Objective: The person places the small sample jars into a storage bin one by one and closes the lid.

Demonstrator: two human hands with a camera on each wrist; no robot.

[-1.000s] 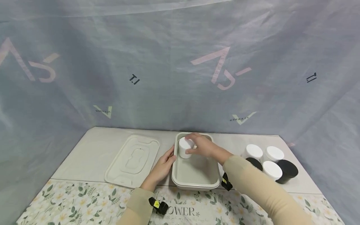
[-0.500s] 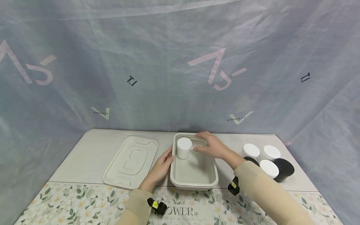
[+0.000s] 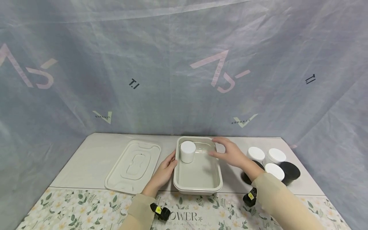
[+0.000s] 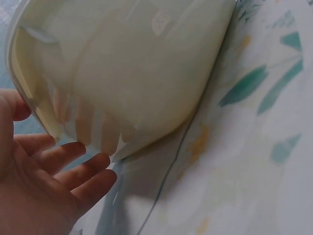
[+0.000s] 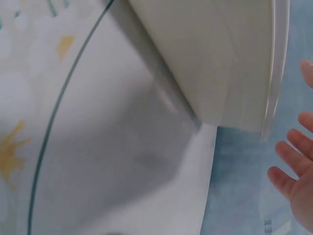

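Observation:
A deep cream plastic box (image 3: pixel 198 188) stands lidless on the table. Inside it, at the back left, a white lidded jar (image 3: pixel 187 152) is upright. My left hand (image 3: pixel 164 171) holds the box's left side; in the left wrist view its thumb (image 4: pixel 19 108) is at the rim and the fingers (image 4: pixel 95 188) meet the outer wall below. Above and beside the right rim, my right hand (image 3: pixel 231 153) has spread fingers, with nothing between them. The right wrist view shows that hand at the right edge, apart from the box.
A cream lid (image 3: pixel 135 166) lies flat to the left. On the right stand several jars, with white lids (image 3: pixel 274 172) or black bodies (image 3: pixel 290 172); my right forearm partly covers one black jar (image 3: pixel 245 178). A grey printed curtain (image 3: pixel 169 80) hangs behind the table.
My right hand has let go of the white jar, leaving it in the box, and has moved right past the right rim. The left hand keeps its place at the box.

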